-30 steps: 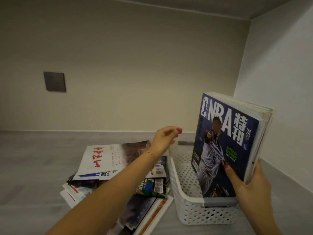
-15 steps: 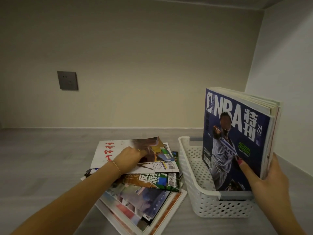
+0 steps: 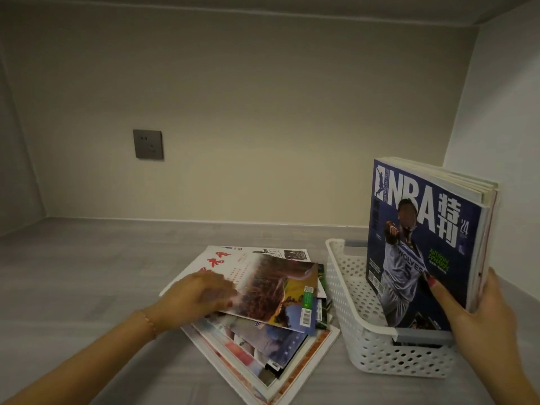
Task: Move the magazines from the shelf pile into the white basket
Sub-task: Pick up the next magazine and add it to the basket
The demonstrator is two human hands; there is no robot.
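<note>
A pile of magazines (image 3: 263, 343) lies flat on the grey shelf, left of the white perforated basket (image 3: 350, 305). My left hand (image 3: 195, 299) grips the left edge of the top magazine (image 3: 280, 287), a white-and-landscape cover with red characters, whose near edge is raised off the pile. Several magazines stand upright in the basket, fronted by a blue NBA magazine (image 3: 420, 238). My right hand (image 3: 479, 314) clasps this standing bundle at its lower right, thumb on the cover.
The shelf is a recess with a beige back wall, a side wall close to the right of the basket, and a dark wall socket (image 3: 148, 144) at the back left. Bare grey shelf floor (image 3: 87, 273) stretches to the left of the pile.
My left hand came down from above the basket rim onto the pile and took hold of the top magazine, lifting and sliding it rightward. My right hand kept holding the upright bundle.
</note>
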